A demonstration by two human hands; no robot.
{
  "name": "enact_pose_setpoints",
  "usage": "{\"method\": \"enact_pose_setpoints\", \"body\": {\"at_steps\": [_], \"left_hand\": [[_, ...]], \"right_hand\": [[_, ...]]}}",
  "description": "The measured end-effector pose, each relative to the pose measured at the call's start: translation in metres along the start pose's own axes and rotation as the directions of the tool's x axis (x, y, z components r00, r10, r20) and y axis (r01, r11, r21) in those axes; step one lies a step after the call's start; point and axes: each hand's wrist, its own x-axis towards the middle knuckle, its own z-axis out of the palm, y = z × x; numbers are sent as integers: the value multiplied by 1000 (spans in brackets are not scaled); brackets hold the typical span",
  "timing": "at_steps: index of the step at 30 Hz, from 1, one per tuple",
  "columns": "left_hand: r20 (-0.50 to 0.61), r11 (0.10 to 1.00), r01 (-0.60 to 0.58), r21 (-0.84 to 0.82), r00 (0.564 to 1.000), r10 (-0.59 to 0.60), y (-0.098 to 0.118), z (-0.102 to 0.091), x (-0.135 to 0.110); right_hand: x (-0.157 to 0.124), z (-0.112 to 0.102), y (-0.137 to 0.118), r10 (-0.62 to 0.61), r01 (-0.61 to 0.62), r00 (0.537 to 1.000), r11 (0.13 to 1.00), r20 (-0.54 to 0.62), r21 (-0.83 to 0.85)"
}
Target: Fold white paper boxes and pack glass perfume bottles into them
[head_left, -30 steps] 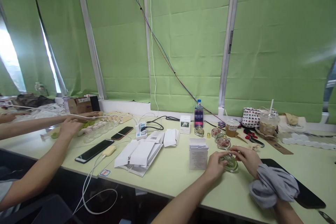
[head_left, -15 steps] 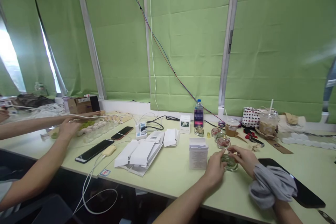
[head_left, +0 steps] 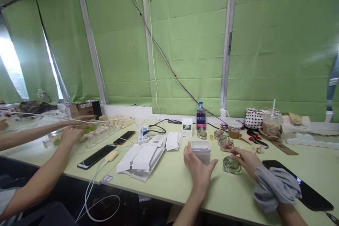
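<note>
My left hand [head_left: 198, 169] is open, thumb and fingers spread wide in front of a small white open-topped box [head_left: 202, 152]. It partly hides the box, and I cannot tell whether it touches it. My right hand [head_left: 247, 160], a grey scrunchie [head_left: 277, 185] round its wrist, is closed at the top of a small round glass bottle [head_left: 232, 165] with greenish contents. Its fingertips pinch the bottle's neck, which they mostly cover. Just behind stand similar glass bottles [head_left: 226, 144] with reddish contents, and one with pale contents [head_left: 201, 134].
Flattened white boxes [head_left: 144, 157] lie left of the hands, near phones [head_left: 96, 156] and a power adapter with cables. A drink bottle [head_left: 200, 117] and iced drink cups [head_left: 271, 123] stand behind. A black phone [head_left: 299, 183] lies right. A co-worker's arms [head_left: 50, 169] reach in from the left.
My left hand has let go of the green glass bottle and moved left to the white box, its fingers opening. My right hand stays at the bottle's top.
</note>
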Motion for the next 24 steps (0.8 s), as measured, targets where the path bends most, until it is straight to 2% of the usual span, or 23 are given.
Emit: {"method": "enact_pose_setpoints", "body": {"at_steps": [2,4,6,7,9,11,12,13,14,16,19,24], "left_hand": [[-2,999,36,-16,999,-36,4,7,5],[18,995,55,-88,998,-54,3,6,8],[133,968,72,-242,990,-41,-4,-3,13],[231,935,96,-342,973,-15,-9,-10,17],[468,828,221,-515,882,56,-23,-26,30],[649,666,409,-624,745,150,-37,-39,46],[703,565,507,-650,683,196,-44,-44,54],[734,477,582,-659,637,237,-49,-47,61],[740,416,619,-666,618,265,-53,-48,67],[733,341,648,-681,612,299,-56,-48,75],[724,290,665,-688,605,330,-52,-45,77],[758,269,717,-643,542,363,-48,-41,70]], "right_hand": [[0,0,-1,-8,8,1000,1000,-9,-5],[0,-1,-1,-14,14,1000,1000,-20,-12],[1,0,-1,-14,13,999,1000,-30,-22],[1,0,-1,-11,10,999,1000,-35,-27],[1,1,-1,-1,-1,999,999,-50,-38],[1,2,0,7,-10,998,999,-63,-45],[1,3,0,8,-11,998,999,-70,-47],[1,4,0,7,-10,997,999,-72,-47],[1,4,1,5,-8,998,999,-70,-46],[1,5,1,4,-6,998,999,-63,-43],[1,4,2,11,-13,999,999,-43,-43],[1,1,1,18,-18,1000,999,-2,-47]]}}
